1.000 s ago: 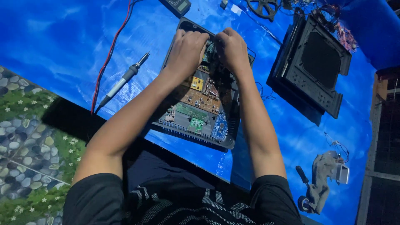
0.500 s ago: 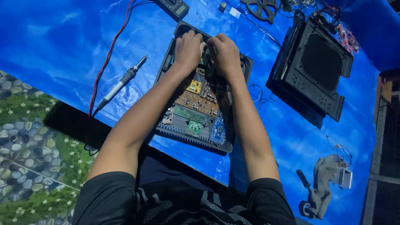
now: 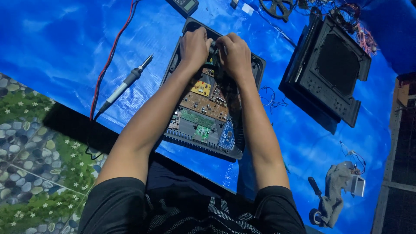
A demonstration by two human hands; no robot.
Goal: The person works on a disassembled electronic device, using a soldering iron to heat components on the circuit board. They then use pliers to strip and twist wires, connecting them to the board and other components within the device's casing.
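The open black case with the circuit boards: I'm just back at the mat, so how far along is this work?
Done: the black case lies open, its boards bare, and a black cover panel sits apart on the blue sheet. In hand: the left hand and right hand work close together at the case's far end. Left: the case is not closed; the soldering iron lies unused alongside.

fan (image 3: 277, 6) cut off at top, hands' fingertips hidden

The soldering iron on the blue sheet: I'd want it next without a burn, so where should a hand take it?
Judging by its pose, grip the soldering iron on its thick dark handle, coming from the lower-left cable end. The thin metal tip points up-right toward the open case, so stay clear of that end.
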